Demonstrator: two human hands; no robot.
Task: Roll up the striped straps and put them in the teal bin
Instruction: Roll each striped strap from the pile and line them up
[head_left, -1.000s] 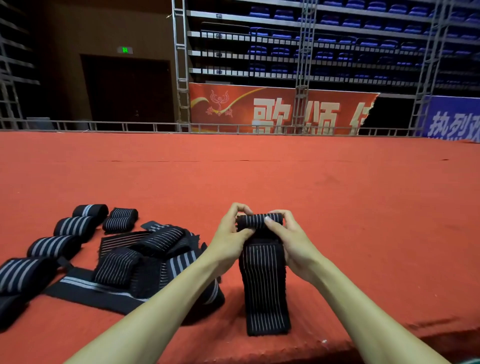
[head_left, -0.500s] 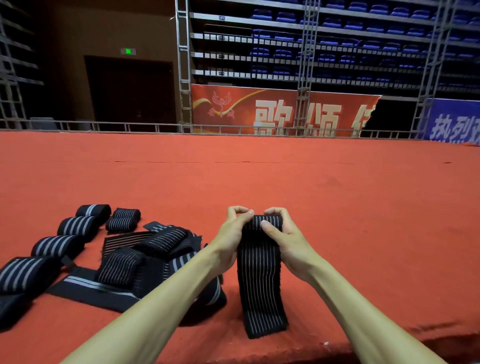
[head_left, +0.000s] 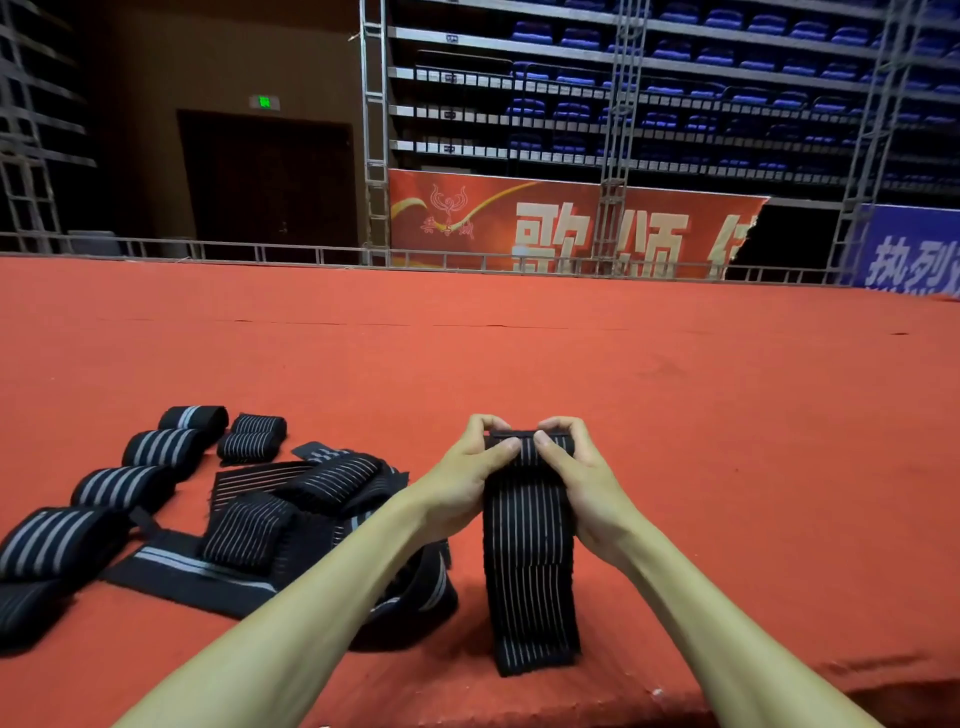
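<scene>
Striped strap (head_left: 527, 561), black with thin pale lines, lies lengthwise on the red carpet (head_left: 675, 415) in the near middle of the scene. Its near end lies flat close to the carpet's front edge, and its far end is curled into a small roll (head_left: 530, 444). Both hands hold that roll. The left hand (head_left: 457, 483) grips it from the left and the right hand (head_left: 582, 478) from the right. The fingers of each curl over the far side, and the thumbs press on the near side, almost meeting at the middle.

To the left, just beside the left forearm, sits a pile of loose straps (head_left: 291, 519), some folded over one another, with one long flat band under them. Further left a row of four rolled straps with broad grey stripes (head_left: 122, 483) runs from near left to far. At its far end two thin-striped rolls (head_left: 252, 436) lie touching each other.

Beyond the carpet stands a low metal railing (head_left: 311, 254). Behind it hangs a red banner (head_left: 545, 228) with large pale characters, and tiers of blue seats (head_left: 675, 93) rise above. A green exit sign (head_left: 264, 102) glows over a dark doorway at far left.
</scene>
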